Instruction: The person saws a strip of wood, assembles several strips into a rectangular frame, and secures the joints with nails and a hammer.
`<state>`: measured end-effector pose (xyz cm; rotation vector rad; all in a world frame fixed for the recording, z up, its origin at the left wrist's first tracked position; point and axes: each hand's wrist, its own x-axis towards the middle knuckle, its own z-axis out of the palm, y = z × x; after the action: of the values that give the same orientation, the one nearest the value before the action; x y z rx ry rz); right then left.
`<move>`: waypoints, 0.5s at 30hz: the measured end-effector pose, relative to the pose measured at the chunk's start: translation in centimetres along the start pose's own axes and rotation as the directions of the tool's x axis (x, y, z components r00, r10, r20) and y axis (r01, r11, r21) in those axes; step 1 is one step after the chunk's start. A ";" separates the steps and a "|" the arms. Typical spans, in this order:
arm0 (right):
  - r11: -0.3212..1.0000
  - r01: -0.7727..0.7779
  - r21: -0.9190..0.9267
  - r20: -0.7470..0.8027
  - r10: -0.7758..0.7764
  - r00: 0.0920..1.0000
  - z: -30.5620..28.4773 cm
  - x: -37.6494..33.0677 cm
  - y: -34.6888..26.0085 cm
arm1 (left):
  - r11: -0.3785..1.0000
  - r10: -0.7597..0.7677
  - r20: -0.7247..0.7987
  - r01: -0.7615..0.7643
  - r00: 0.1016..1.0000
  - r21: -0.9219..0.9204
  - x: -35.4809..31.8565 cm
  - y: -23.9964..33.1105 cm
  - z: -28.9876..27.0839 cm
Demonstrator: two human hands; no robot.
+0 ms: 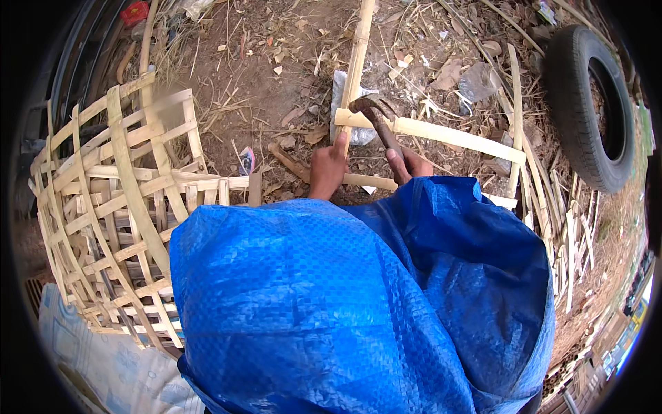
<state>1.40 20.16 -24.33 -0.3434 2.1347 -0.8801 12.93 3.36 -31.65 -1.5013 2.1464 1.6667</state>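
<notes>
A blue tarp covers the person's lap; just beyond it the right hand has its grip closed round the handle of a curved chopping knife. The left hand seems to press, fingers extended, on a bamboo strip, whose long axis runs left-to-right under the blade. A woven bamboo basket lies left, a tyre far right.

Blue woven tarp, pale bamboo strips

basket left | tarp centre | bamboo strips ahead | tyre right
</notes>
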 end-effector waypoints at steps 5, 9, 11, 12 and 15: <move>0.997 0.049 -0.057 -0.015 -0.050 0.999 1.2 1.0 1.4 | 0.984 0.014 -0.230 0.027 0.973 0.175 -1.1 1.7 -2.3; 0.999 0.011 -0.048 -0.038 -0.013 0.999 1.5 1.2 1.5 | 0.750 0.654 -0.293 -0.549 0.697 0.368 0.3 1.9 -2.7; 0.999 0.003 -0.032 -0.041 -0.004 0.999 1.4 1.4 1.6 | 0.685 0.686 -0.153 -0.560 0.711 0.467 0.7 1.5 -2.1; 1.000 -0.012 -0.021 -0.025 0.011 1.000 1.4 1.4 1.6 | 0.668 0.695 -0.140 -0.561 0.705 0.489 0.8 1.1 -1.9; 0.999 -0.033 -0.036 -0.024 0.032 0.999 1.7 1.5 2.0 | 0.636 0.712 -0.122 -0.561 0.692 0.529 1.1 0.4 -1.6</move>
<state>1.78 20.05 -27.30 -0.3176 2.1745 -0.8317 12.88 1.43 -31.31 -0.9431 3.2491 0.8707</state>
